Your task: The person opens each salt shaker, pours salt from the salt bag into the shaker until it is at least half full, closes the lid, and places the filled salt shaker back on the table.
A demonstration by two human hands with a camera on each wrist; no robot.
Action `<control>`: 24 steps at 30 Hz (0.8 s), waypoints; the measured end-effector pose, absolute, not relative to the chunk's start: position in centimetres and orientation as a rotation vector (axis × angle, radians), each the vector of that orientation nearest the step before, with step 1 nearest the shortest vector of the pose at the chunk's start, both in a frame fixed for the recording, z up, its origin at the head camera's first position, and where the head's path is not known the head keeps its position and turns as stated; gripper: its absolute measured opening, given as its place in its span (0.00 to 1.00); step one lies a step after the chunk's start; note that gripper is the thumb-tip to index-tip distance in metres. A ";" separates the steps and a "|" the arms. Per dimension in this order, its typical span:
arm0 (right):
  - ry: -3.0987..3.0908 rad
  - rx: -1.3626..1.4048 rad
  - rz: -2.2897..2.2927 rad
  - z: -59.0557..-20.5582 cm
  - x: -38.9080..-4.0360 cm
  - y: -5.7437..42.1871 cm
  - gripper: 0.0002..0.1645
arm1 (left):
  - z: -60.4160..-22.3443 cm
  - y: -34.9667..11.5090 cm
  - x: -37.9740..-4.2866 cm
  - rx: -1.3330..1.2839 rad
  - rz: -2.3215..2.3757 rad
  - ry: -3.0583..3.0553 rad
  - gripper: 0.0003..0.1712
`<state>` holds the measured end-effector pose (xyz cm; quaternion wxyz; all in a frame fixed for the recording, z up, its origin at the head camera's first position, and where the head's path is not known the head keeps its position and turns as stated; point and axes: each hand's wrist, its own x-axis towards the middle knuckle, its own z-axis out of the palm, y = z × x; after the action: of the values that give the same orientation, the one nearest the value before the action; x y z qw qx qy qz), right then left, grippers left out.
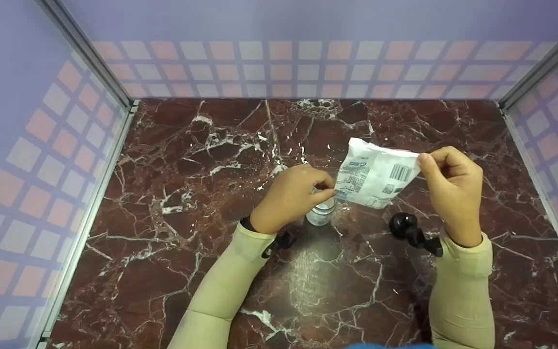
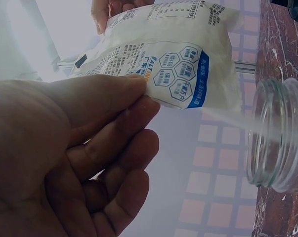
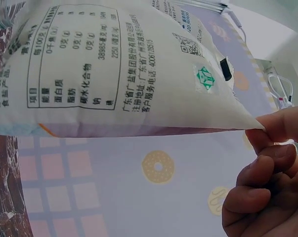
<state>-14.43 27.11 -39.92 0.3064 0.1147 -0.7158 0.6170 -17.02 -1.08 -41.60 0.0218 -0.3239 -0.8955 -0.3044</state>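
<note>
A white printed salt bag (image 1: 376, 174) hangs tilted between my two hands above the table. My left hand (image 1: 296, 196) pinches its edge near the lower left corner with thumb and index finger. By its upper right corner, my right hand (image 1: 456, 189) pinches the bag. In the left wrist view, a stream of white salt (image 2: 233, 117) runs from the bag's low end into the mouth of a clear glass jar (image 2: 267, 133). The jar stands upright below my left fingers, partly hidden by that hand in the head view. The right wrist view shows the bag's printed side close up.
Small white bits (image 1: 262, 138) lie scattered on the dark red marbled table (image 1: 162, 271), mostly behind and left of the jar. Checkered panels (image 1: 279, 68) wall the table at the back and both sides. A black wrist camera mount (image 1: 414, 235) juts from my right wrist.
</note>
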 end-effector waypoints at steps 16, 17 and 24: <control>-1.857 0.317 1.644 -39.8 -14.2 26.8 0.14 | -41.4 -1.1 -17.0 -1.005 -0.957 -2.780 0.11; -1.855 0.319 1.645 -39.8 -14.2 26.8 0.14 | -41.4 -1.1 -17.0 -1.003 -0.952 -2.781 0.11; -1.863 0.315 1.647 -39.9 -14.2 26.7 0.14 | -41.5 -1.2 -17.1 -0.998 -0.921 -2.785 0.10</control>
<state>-14.18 26.74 -39.86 0.3125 0.1194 -0.7061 0.6242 -17.11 -1.17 -41.45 0.0219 -0.3220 -0.8986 -0.2971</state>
